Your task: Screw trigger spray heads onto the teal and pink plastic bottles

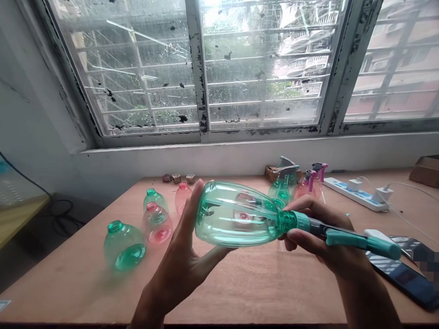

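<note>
A clear green spray bottle [239,216] is held sideways above the table, its base to the left and its neck to the right. My left hand [186,253] supports the base end, thumb below and fingers behind. At the neck, my right hand [329,232] has its thumb and fingers closed around the collar of the teal and grey spray head [347,238]. The trigger points right, over my right wrist. The head sits against the bottle's neck; whether it is screwed tight I cannot tell.
Topless green [123,247] and pink bottles [158,222] stand at left. Behind are green [282,182] and pink spray bottles [309,185] with heads. A power strip [354,193] and phones [405,277] lie at right. Small blocks [176,178] sit near the wall below the window.
</note>
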{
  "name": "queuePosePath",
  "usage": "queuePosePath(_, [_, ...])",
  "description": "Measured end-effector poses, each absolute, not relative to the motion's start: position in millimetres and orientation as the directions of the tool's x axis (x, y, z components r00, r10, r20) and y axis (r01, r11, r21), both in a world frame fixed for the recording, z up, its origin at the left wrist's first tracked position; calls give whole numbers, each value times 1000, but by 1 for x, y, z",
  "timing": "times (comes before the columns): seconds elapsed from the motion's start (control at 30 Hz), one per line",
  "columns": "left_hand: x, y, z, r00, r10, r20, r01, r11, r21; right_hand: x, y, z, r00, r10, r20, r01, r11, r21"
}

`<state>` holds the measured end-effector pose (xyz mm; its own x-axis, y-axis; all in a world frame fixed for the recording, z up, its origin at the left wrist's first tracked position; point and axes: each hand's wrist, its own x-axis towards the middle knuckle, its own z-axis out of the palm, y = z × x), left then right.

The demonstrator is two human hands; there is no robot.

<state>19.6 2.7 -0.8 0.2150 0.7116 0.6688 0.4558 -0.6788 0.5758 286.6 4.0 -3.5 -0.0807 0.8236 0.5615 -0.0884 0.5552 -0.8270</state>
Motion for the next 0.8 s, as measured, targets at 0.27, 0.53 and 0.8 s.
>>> queuePosePath(0.27, [20,0,8,295,721,628,472,-681,560,291,11,-8,-108,781,615,81,623,-778])
queuePosePath(0.53, [11,-2,5,340,726,598,461,-683,567,293,10,-2,-252,766,592,142,634,-760])
queuePosePath(0.8, [14,-1,7,322,760,565,455,-647,611,295,11,-2,-321,770,551,85,603,-793])
